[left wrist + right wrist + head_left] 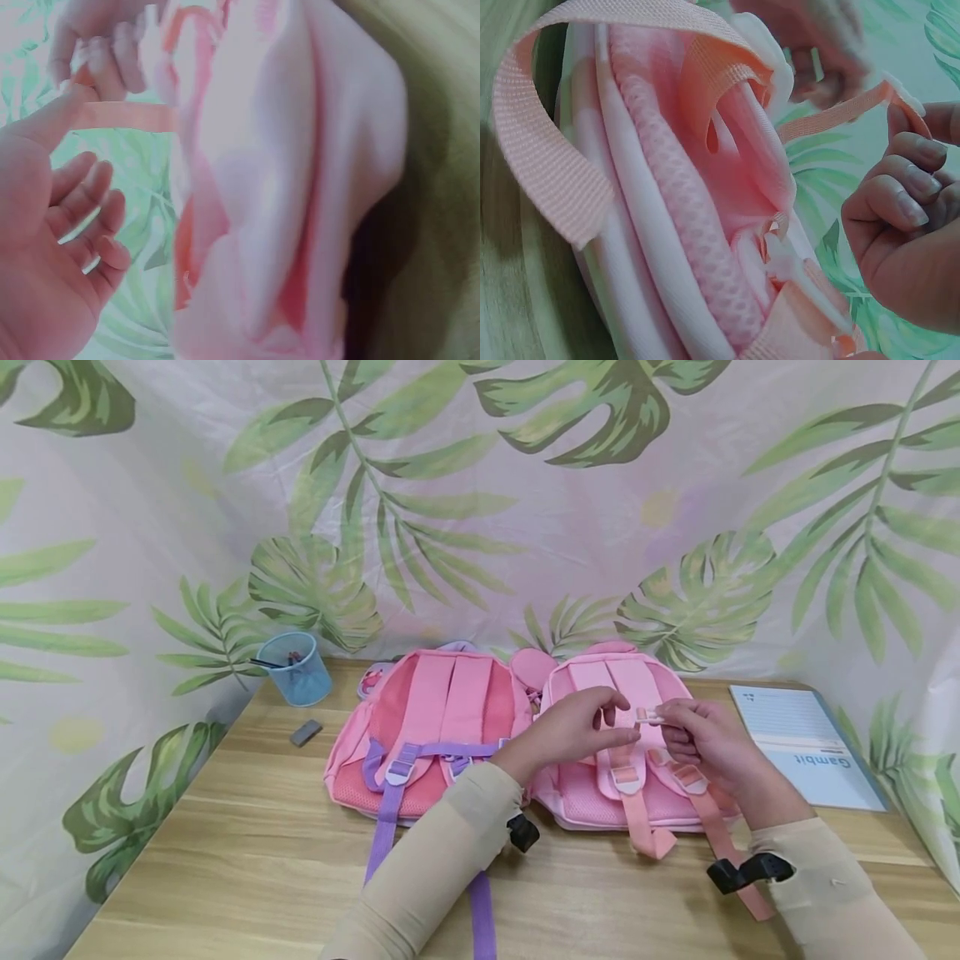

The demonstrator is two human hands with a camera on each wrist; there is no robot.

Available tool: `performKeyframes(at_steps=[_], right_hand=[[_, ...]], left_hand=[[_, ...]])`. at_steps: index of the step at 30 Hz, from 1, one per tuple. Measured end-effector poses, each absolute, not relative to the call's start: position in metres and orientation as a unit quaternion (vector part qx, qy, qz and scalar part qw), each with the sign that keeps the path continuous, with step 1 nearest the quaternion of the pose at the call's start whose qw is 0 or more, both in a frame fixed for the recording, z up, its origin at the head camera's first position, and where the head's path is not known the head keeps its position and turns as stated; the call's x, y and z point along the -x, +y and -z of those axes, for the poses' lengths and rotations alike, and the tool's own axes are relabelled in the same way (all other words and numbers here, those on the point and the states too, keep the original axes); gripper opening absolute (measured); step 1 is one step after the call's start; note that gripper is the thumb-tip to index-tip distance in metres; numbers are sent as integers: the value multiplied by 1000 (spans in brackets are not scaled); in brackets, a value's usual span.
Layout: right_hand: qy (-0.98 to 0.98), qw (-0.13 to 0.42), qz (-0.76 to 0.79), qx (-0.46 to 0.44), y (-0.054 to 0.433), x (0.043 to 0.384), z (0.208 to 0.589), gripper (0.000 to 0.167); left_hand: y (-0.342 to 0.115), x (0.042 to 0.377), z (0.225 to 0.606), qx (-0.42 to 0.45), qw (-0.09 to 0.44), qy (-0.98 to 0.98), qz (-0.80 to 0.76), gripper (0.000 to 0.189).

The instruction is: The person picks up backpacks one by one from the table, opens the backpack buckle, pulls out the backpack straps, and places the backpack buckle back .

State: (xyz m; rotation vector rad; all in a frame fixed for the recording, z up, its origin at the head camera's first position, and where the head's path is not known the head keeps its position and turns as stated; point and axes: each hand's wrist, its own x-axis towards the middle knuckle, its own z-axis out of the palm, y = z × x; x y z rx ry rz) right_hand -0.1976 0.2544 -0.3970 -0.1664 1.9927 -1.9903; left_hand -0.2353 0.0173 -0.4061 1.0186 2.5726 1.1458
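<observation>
Two pink backpacks lie strap side up on a wooden table (225, 860). The left backpack (420, 718) has purple straps. Both hands hover over the right backpack (577, 793) (285, 187) (667, 247), which has salmon straps. My right hand (701, 739) (907, 225) (97, 45) pinches the pale clip (649, 716) (904, 94) at the end of a thin salmon chest strap (127, 116) (832, 116), pulled taut. My left hand (577, 727) (45, 247) (817, 45) is beside it, thumb tip touching the strap, the other fingers loose and holding nothing.
A blue mesh cup (296, 668) with pens stands at the back left, and a small grey block (305, 732) lies near it. A pale blue notebook (806, 743) lies at the right edge. A leaf-print cloth (480, 510) walls the table on three sides.
</observation>
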Motion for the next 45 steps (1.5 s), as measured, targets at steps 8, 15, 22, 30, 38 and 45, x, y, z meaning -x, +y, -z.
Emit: performKeyframes(at_steps=[8,15,22,30,38,45], right_hand=[[703,192,684,42,251,198,397,32],[698,206,684,51,258,197,397,35],[684,222,692,63,261,197,401,29],[693,220,685,52,257,198,401,28],[705,224,670,65,252,199,402,27],[692,241,679,52,259,198,400,29]], left_hand=[[18,236,402,-376,44,842,-384,30],[16,237,407,-372,29,835,-405,22],[14,237,410,-365,32,831,-419,24],[13,237,412,-362,35,828,-427,21],[13,237,411,-365,32,828,-425,21],[12,237,412,-358,22,829,-428,19]])
